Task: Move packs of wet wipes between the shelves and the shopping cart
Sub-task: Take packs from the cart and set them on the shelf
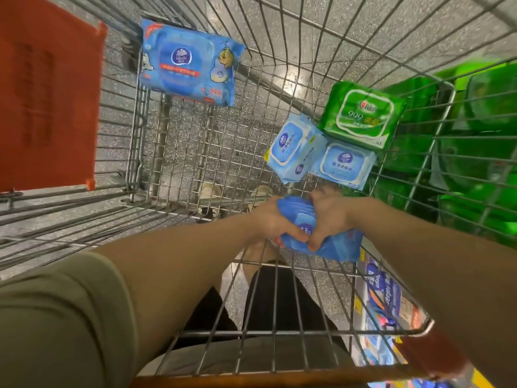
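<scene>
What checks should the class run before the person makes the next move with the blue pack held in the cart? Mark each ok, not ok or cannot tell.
1. Left hand grips the held blue pack: ok.
2. Right hand grips it too: ok.
3. Bare cart floor beside the hands for setting it down: ok.
4. Green pack and two light blue packs lie apart from the hands: ok.
5. Whether the pack is going in or coming out: cannot tell.
</scene>
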`<move>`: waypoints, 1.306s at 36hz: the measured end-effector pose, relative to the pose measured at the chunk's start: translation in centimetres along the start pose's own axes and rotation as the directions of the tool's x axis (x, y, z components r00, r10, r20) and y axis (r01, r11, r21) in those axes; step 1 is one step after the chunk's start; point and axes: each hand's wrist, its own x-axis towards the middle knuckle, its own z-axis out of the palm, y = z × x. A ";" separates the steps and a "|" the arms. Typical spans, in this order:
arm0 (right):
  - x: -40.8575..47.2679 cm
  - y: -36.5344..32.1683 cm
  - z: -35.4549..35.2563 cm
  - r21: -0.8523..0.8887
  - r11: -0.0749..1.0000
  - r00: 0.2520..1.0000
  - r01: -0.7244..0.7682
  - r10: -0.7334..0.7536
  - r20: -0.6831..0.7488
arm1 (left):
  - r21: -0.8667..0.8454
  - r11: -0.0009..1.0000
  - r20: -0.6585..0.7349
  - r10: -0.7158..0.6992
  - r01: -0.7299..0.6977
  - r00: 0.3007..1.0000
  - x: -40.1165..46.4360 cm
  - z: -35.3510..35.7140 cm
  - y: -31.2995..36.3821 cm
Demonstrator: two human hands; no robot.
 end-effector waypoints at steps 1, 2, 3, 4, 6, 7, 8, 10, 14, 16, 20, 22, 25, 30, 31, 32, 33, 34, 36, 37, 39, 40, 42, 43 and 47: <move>0.1 -0.1 -0.1 -0.004 1.000 1.000 -0.004 0.004 0.011 | 0.004 1.000 0.011 -0.004 0.004 1.000 0.0 -0.1 0.0; 0.2 -0.1 -0.2 -0.003 1.000 1.000 -0.009 0.009 0.024 | 0.014 1.000 0.029 -0.011 0.010 1.000 0.0 -0.3 0.0; 0.2 -0.2 -0.3 0.001 1.000 0.999 -0.012 0.012 0.039 | 0.015 1.000 0.044 -0.017 0.016 0.999 0.0 -0.4 0.0; 0.2 -0.2 -0.3 0.011 1.000 0.998 -0.014 0.013 0.055 | 0.012 1.000 0.048 -0.023 0.023 0.999 -0.1 -0.5 0.1; 0.0 -0.2 -0.6 0.042 0.999 0.998 -0.005 0.002 0.070 | -0.013 0.999 0.045 -0.030 0.031 0.999 0.0 -0.7 -0.1; -0.2 -0.2 -0.7 0.057 0.998 0.997 -0.001 -0.004 0.076 | -0.023 0.999 0.051 -0.031 0.033 0.998 0.0 -0.8 -0.1; -0.5 -0.2 -0.8 0.084 0.996 0.996 0.002 -0.009 0.089 | -0.021 0.999 0.062 -0.030 0.032 0.998 -0.2 -0.8 0.0; -1.1 -0.2 -1.0 0.178 0.984 0.994 -0.002 -0.018 0.110 | -0.016 0.999 0.082 -0.042 0.044 0.996 -0.4 -0.9 0.0; -2.7 -0.8 -1.3 0.298 0.954 0.992 0.004 -0.042 0.119 | -0.040 0.997 0.055 -0.064 0.066 0.996 -1.6 -1.4 0.4; -4.0 -1.2 -1.6 0.357 0.934 0.994 0.027 -0.064 0.092 | -0.019 0.998 0.078 -0.063 0.064 0.995 -2.7 -1.9 0.9; -6.9 -1.9 -2.1 0.533 0.841 0.993 0.090 -0.115 0.015 | -0.148 0.989 0.072 -0.013 0.024 0.997 -6.5 -3.1 2.7; -8.1 -2.1 -2.0 0.663 0.733 0.986 0.154 -0.162 -0.050 | -0.292 0.956 0.037 -0.012 0.022 0.999 -8.5 -4.0 3.8; -10.2 -2.6 -2.2 0.819 0.525 0.968 0.232 -0.209 -0.140 | -0.415 0.910 -0.047 -0.018 -0.003 0.999 -11.4 -5.0 6.0; -14.4 -3.9 -2.5 0.957 0.024 0.928 0.290 -0.251 -0.275 | -0.482 0.857 -0.144 0.131 -0.185 0.981 -15.3 -4.0 9.0; -15.4 -4.2 -2.6 0.946 -0.060 0.916 0.318 -0.239 -0.322 | -0.484 0.843 -0.170 0.172 -0.234 0.970 -16.1 -3.5 9.6; -16.5 -4.6 -2.7 0.929 -0.137 0.903 0.343 -0.224 -0.366 | -0.476 0.834 -0.186 0.213 -0.278 0.959 -16.8 -3.0 10.2; -17.5 -5.0 -2.9 0.907 -0.211 0.890 0.364 -0.209 -0.405 | -0.458 0.834 -0.190 0.246 -0.307 0.950 -17.5 -2.4 10.7; -18.3 -5.3 -3.2 0.883 -0.268 0.875 0.386 -0.196 -0.442 | -0.434 0.839 -0.198 0.266 -0.328 0.943 -18.1 -1.9 11.2; -20.1 -6.0 -3.8 0.832 -0.340 0.840 0.438 -0.173 -0.514 | -0.388 0.843 -0.220 0.309 -0.373 0.925 -19.2 -0.7 11.9; -21.0 -6.4 -4.1 0.813 -0.367 0.829 0.453 -0.163 -0.535 | -0.370 0.843 -0.223 0.328 -0.391 0.918 -19.9 0.0 12.3; -23.2 -7.1 -4.7 0.783 -0.391 0.806 0.484 -0.151 -0.573 | -0.360 0.825 -0.222 0.377 -0.435 0.899 -21.6 1.3 13.1; -24.3 -7.4 -5.0 0.772 -0.383 0.796 0.507 -0.137 -0.590 | -0.371 0.805 -0.217 0.409 -0.463 0.886 -22.3 1.9 13.5; -26.5 -8.0 -5.5 0.744 -0.392 0.778 0.541 -0.103 -0.620 | -0.373 0.772 -0.229 0.461 -0.515 0.857 -23.5 2.9 14.3; -27.8 -8.3 -5.6 0.727 -0.406 0.770 0.555 -0.082 -0.633 | -0.373 0.766 -0.231 0.470 -0.524 0.852 -24.4 3.5 14.7; -31.5 -9.7 -5.6 0.655 -0.427 0.724 0.623 -0.003 -0.690 | -0.455 0.741 -0.187 0.464 -0.494 0.866 -27.1 5.1 16.3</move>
